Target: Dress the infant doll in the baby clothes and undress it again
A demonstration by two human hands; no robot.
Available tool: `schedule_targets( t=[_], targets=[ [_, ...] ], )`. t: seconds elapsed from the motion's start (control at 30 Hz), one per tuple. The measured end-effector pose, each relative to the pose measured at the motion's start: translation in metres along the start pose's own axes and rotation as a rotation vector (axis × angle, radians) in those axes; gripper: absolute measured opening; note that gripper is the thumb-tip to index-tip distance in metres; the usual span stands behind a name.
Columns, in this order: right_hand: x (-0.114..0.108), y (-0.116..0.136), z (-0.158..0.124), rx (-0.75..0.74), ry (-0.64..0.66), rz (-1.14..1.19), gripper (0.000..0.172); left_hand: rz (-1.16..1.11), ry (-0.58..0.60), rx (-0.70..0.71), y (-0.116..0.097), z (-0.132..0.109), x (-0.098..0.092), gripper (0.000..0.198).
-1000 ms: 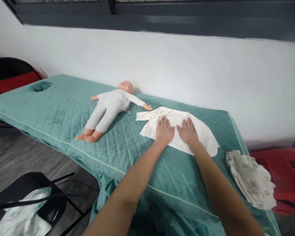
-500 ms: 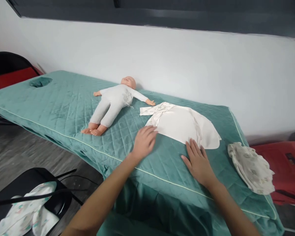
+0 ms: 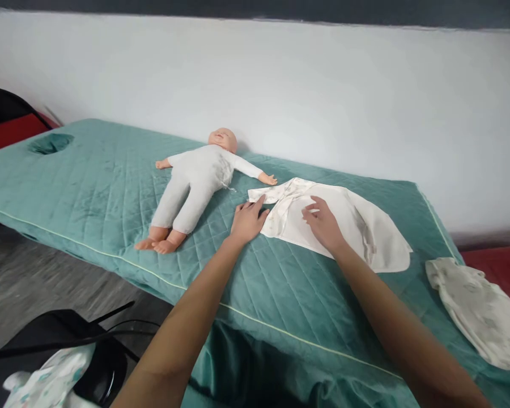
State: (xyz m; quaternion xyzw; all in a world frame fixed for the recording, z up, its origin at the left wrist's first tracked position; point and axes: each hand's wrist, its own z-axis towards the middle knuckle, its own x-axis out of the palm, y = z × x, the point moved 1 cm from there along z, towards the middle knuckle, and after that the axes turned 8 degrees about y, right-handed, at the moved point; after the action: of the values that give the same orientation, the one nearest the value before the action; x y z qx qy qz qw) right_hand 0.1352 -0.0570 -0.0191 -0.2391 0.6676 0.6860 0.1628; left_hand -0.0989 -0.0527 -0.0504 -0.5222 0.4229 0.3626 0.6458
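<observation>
A white baby shirt [image 3: 335,218] with a faint print is spread on the green quilted bed cover, one sleeve pointing left. My left hand [image 3: 249,220] rests beside that sleeve, fingers apart, the fingertips at its lower edge. Over the shirt's middle is my right hand [image 3: 323,222], fingers loosely bent and apart, with nothing visible in them; whether it touches the cloth I cannot tell. A baby doll [image 3: 199,178] in a pale bodysuit lies on its back to the left, its outstretched hand close to the sleeve.
The green bed [image 3: 110,198] stands against a white wall and has a face hole [image 3: 51,143] at its left end. A crumpled printed cloth [image 3: 478,309] lies at the right edge. At lower left, a black chair [image 3: 59,328] carries another printed cloth [image 3: 55,377].
My right hand has moved up and left from the shirt's lower edge to over its middle. My left hand has shifted up toward the sleeve. The camera view has also shifted.
</observation>
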Motion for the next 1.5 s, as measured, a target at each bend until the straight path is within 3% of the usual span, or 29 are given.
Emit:
schedule_targets(
  t=[0.1,0.2,0.33,0.5,0.6,0.7,0.77,0.87,0.93,1.03,1.1,1.2,1.33,1.5],
  targets=[
    [0.010,0.001,0.059,0.110,0.013,-0.151,0.064,-0.050,-0.017,0.027,0.010,0.015,-0.001,0.057],
    [0.016,-0.001,0.084,0.186,-0.032,-0.213,0.058,-0.100,-0.093,0.057,0.021,0.029,-0.002,0.059],
    [0.018,-0.009,0.087,0.129,-0.087,-0.235,0.043,-0.096,-0.122,0.059,0.030,0.046,-0.002,0.062],
    [0.012,-0.022,0.086,0.128,-0.092,0.111,0.044,-0.091,-0.168,-0.040,0.037,0.056,-0.001,0.051],
    [0.008,-0.025,0.085,0.140,-0.144,0.238,0.043,-0.091,-0.252,-0.048,0.035,0.046,-0.004,0.044],
    [0.004,-0.027,0.082,0.136,-0.206,0.241,0.042,-0.096,-0.379,0.006,0.016,0.015,-0.008,0.037],
    [0.001,-0.029,0.081,0.153,-0.214,0.251,0.042,-0.092,-0.392,0.121,-0.009,-0.014,-0.007,0.035],
    [-0.002,-0.030,0.082,0.158,-0.199,0.300,0.042,-0.021,-0.217,0.332,-0.051,-0.052,0.001,0.038],
    [-0.004,-0.030,0.082,0.148,-0.203,0.317,0.042,0.021,-0.124,0.349,-0.070,-0.065,0.008,0.047],
    [-0.005,-0.030,0.082,0.139,-0.192,0.349,0.043,0.040,-0.084,0.255,-0.078,-0.067,0.015,0.051],
    [-0.005,-0.030,0.081,0.127,-0.181,0.375,0.043,0.030,-0.074,0.220,-0.074,-0.063,0.017,0.042],
    [-0.005,-0.030,0.081,0.099,-0.177,0.403,0.042,0.017,-0.088,0.272,-0.070,-0.057,0.018,0.026],
    [-0.006,-0.031,0.083,0.030,-0.176,0.505,0.044,0.030,-0.190,0.322,-0.081,-0.055,0.017,0.026],
    [-0.010,-0.039,0.088,-0.054,-0.197,0.604,0.044,0.019,-0.176,0.376,-0.097,-0.050,0.019,0.026]
  ],
)
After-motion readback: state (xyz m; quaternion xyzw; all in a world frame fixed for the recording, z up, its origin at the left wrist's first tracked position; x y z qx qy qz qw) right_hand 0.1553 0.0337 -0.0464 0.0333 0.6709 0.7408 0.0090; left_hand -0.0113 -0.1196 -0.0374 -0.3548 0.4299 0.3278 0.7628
